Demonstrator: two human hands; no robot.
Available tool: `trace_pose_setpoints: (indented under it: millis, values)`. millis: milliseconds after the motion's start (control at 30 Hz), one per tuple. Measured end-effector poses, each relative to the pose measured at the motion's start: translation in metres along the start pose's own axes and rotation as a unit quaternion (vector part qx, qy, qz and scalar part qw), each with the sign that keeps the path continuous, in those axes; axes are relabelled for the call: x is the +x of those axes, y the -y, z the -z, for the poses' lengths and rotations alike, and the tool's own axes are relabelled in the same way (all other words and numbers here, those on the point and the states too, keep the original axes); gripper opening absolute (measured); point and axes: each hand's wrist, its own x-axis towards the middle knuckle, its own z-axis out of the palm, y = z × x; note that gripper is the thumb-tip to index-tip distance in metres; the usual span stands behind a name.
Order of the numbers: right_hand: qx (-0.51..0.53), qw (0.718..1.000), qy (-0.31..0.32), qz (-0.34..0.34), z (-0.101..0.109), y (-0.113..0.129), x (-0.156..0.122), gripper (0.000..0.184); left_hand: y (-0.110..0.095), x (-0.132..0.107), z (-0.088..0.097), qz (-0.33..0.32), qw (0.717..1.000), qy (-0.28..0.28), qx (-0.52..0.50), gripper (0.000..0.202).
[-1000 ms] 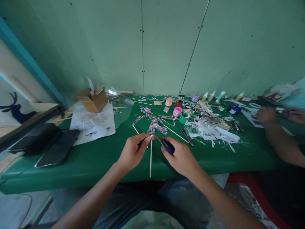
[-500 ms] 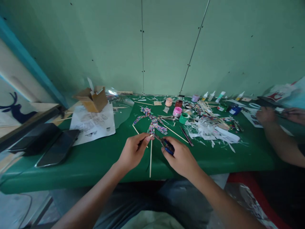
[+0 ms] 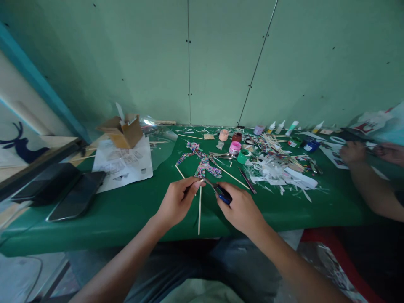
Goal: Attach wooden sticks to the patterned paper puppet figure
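Note:
My left hand (image 3: 178, 200) is closed in a pinch on a thin, pale wooden stick (image 3: 201, 181), most of it hidden by the fingers. In my right hand (image 3: 241, 206) is a pair of pliers with blue handles (image 3: 224, 196), its narrow metal jaws pointing left at the stick's end. Whether the jaws touch the stick I cannot tell. Just beyond both hands lies a flat figure covered in multicoloured scraps (image 3: 202, 160), with limb-like parts. Loose wooden sticks lie around it, one of them (image 3: 200, 210) running toward the table's front edge.
Paint jars (image 3: 235, 147), a dark pen-like tool (image 3: 247, 180) and a heap of paper scraps (image 3: 277, 168) spread to the right. Leftward are a printed sheet (image 3: 139, 168), a cardboard box (image 3: 124, 132) and a phone (image 3: 77, 198). Another person's hands (image 3: 353, 152) work at far right.
My right hand and the pliers have shifted very slightly to the right, and the handles look a little closer together. My left hand stays in place.

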Motion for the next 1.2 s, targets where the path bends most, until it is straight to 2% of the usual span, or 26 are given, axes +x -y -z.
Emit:
trace_pose_setpoints:
  millis: [100,233,433,533,700,767,833,900,1000,1100,1200]
  values:
    - [-0.046,0.999,-0.005,0.007,0.001,0.0,-0.001,0.035,-0.004,0.0,0.001,-0.008,1.0,-0.01,0.023,0.035]
    - [-0.098,0.995,0.0,0.009,0.001,0.002,-0.003,0.032,-0.008,-0.002,0.0,-0.068,0.993,-0.055,0.078,0.025]
    - [-0.079,0.997,-0.007,-0.009,-0.003,0.003,-0.006,0.019,-0.003,-0.004,-0.01,-0.163,0.958,-0.146,0.186,0.022]
    - [-0.068,0.997,-0.01,-0.019,-0.002,0.0,-0.005,0.02,-0.006,0.0,-0.007,-0.159,0.958,-0.124,0.203,0.022]
    - [-0.072,0.997,-0.019,-0.019,0.002,0.002,0.0,0.027,-0.018,0.006,0.002,-0.094,0.984,-0.046,0.147,0.026]
    - [-0.068,0.998,-0.008,-0.017,0.002,0.005,0.0,0.026,-0.018,0.006,0.002,-0.093,0.985,-0.057,0.131,0.025]
    - [-0.058,0.998,-0.006,-0.016,0.001,0.008,-0.001,0.021,-0.016,0.004,-0.002,-0.122,0.978,-0.093,0.139,0.024]
    - [-0.051,0.998,-0.008,-0.024,-0.001,0.01,-0.003,0.017,-0.012,0.003,-0.006,-0.167,0.961,-0.126,0.178,0.025]
    - [-0.049,0.998,-0.01,-0.048,-0.003,0.01,-0.005,0.014,-0.009,0.005,-0.009,-0.211,0.936,-0.146,0.243,0.027]
    - [-0.049,0.996,-0.027,-0.065,-0.001,0.008,-0.005,0.017,-0.013,0.013,-0.005,-0.206,0.942,-0.127,0.232,0.026]
    - [-0.04,0.996,-0.046,-0.062,0.004,0.007,-0.003,0.02,-0.023,0.022,0.003,-0.178,0.966,-0.063,0.177,0.026]
